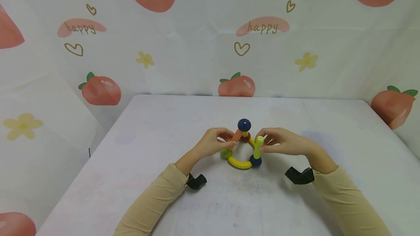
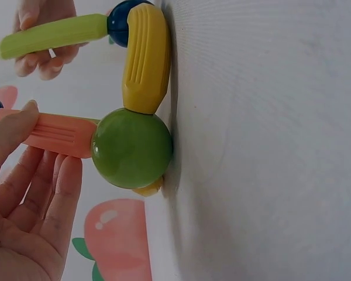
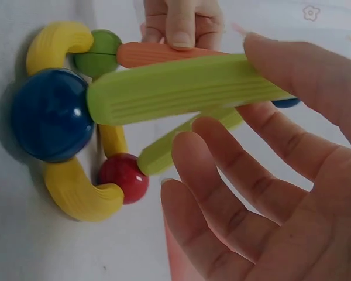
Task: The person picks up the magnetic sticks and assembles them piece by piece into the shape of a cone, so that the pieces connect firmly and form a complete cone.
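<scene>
A person's left hand [image 1: 214, 142] pinches the orange stick [image 1: 234, 140] between thumb and fingers, while the right hand [image 1: 283, 142] holds the lime-green stick [image 1: 259, 147], thumb on one side and fingers curved under it. Each stick rises at a slant from a ball in the ring below: the orange one from the green ball [image 1: 225, 152], the lime one from the dark blue ball [image 1: 255, 161]. Yellow curved pieces [image 1: 239, 162] join those balls and a red ball [image 3: 124, 176] into a loop lying flat on the table [image 1: 164, 126], about midway between its left and right edges and nearer the person. A second blue ball [image 1: 244, 124] sits atop the build. The step in hand looks like bringing the slanted sticks up to that top ball; the next move probably calls for tilting both tips inward without dragging the base ring.
</scene>
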The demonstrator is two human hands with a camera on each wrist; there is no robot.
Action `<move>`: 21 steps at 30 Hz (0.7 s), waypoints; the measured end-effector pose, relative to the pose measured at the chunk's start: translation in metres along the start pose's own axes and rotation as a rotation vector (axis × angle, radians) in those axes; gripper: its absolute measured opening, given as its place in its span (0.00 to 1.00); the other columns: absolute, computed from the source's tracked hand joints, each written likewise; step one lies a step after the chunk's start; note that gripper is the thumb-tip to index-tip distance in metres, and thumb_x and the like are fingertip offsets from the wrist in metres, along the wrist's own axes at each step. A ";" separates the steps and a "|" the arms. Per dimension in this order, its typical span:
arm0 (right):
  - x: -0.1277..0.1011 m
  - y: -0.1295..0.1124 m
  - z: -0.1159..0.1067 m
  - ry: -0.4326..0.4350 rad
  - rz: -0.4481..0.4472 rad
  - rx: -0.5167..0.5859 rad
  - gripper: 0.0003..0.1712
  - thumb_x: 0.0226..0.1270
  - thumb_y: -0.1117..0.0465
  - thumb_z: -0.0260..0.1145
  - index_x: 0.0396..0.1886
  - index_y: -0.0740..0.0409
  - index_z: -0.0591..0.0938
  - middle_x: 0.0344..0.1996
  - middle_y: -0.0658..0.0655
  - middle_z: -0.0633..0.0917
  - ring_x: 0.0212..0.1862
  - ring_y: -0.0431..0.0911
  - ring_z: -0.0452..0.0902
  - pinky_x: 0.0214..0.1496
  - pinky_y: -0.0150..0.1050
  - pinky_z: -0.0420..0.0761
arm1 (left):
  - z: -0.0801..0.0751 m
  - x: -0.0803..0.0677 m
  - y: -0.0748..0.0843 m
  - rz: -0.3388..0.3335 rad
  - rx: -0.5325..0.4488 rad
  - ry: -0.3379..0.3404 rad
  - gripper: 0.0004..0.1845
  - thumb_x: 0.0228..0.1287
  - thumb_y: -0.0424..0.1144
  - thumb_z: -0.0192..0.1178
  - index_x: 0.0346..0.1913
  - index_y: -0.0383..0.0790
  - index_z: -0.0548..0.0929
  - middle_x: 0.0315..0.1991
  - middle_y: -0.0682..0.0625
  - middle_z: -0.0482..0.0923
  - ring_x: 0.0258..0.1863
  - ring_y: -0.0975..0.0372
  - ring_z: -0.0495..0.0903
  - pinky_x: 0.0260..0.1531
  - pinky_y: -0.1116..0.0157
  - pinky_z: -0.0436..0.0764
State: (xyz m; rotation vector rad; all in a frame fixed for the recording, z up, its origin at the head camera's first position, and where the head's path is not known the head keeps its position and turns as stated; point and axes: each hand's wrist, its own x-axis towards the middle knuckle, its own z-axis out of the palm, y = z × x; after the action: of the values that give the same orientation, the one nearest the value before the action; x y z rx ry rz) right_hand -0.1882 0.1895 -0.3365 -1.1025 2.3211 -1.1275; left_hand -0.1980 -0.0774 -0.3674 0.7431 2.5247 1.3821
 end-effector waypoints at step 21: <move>0.017 0.000 0.008 0.057 0.098 -0.003 0.12 0.64 0.57 0.63 0.42 0.59 0.77 0.40 0.56 0.82 0.39 0.40 0.80 0.43 0.32 0.80 | 0.000 -0.001 0.000 0.016 0.005 0.005 0.13 0.57 0.40 0.65 0.45 0.39 0.83 0.39 0.46 0.84 0.38 0.62 0.80 0.38 0.73 0.79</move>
State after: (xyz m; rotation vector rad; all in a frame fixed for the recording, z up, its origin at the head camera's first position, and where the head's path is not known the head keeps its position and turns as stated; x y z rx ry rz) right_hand -0.1938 0.1723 -0.3409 -0.9581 2.3927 -1.1333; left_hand -0.1969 -0.0775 -0.3675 0.7632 2.5325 1.3845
